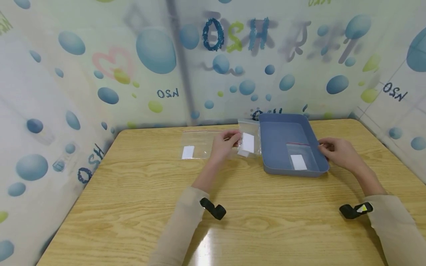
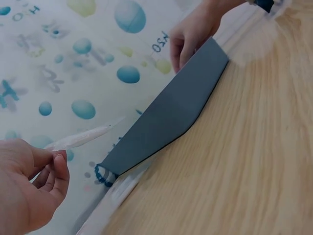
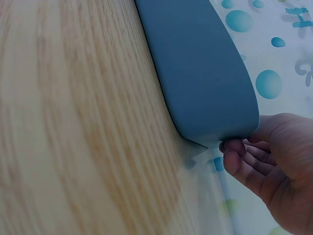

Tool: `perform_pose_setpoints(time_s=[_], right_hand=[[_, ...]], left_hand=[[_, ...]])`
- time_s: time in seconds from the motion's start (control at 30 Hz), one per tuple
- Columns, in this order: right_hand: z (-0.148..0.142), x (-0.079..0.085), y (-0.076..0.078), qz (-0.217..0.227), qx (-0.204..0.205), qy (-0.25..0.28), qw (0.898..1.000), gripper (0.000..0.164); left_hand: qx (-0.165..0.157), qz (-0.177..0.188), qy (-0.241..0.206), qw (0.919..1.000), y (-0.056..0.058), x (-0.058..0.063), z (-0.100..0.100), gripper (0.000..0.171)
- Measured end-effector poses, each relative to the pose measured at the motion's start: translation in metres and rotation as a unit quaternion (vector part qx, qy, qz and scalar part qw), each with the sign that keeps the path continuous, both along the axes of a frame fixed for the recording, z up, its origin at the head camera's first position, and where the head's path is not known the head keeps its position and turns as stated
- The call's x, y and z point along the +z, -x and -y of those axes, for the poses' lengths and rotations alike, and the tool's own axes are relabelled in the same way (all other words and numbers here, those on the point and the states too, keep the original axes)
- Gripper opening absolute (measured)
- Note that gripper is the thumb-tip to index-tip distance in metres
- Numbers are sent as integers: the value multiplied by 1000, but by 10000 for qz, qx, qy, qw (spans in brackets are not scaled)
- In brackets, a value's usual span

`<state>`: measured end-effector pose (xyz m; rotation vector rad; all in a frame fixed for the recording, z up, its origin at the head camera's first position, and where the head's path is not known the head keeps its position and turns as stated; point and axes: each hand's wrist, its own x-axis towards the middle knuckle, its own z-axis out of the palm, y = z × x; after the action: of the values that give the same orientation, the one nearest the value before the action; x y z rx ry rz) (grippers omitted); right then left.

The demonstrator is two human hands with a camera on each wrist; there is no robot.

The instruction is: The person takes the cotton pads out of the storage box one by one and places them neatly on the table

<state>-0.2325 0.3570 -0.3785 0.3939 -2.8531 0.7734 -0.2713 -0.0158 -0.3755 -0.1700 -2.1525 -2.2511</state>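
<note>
My left hand [image 1: 222, 145] pinches the edge of a clear zip bag [image 1: 247, 142] with white card-like pieces inside, held up by the tray's left wall. In the left wrist view that bag [image 2: 85, 137] shows nearly edge-on, out from the left hand's fingertips [image 2: 59, 155]. At the right, my right hand [image 1: 341, 152] holds the wall of a blue-grey tray [image 1: 281, 171], thumb and fingers on either side in the right wrist view. Inside the tray lies another clear zip bag [image 1: 298, 159] with a white piece.
More clear zip bag material [image 1: 199, 142], with a white piece [image 1: 188, 152] at its left end, lies on the wooden table [image 1: 166, 192], partly behind the left hand. A patterned curtain [image 1: 213, 85] hangs behind the table and along its sides.
</note>
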Motion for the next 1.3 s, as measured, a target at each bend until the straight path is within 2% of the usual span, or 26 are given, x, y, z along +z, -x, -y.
perform_pose_setpoints(time_s=[0.2,0.47,1.0,1.3], right_hand=[[0,0,0,26,-37,-39,10000,30],[0,0,0,14,-17,-32,10000,29],[0,1,-2,56,-26,42,10000,31],[-1,0,-1,0,-18,52,10000,29]], left_hand=[[136,-139,31,9998,1,1,25,18],[235,-167,-124,9995,2,-2,47,18],[391,-354,279,9982,-4,1,96,19],[493,-201,147,9985,-6,4,123,21]])
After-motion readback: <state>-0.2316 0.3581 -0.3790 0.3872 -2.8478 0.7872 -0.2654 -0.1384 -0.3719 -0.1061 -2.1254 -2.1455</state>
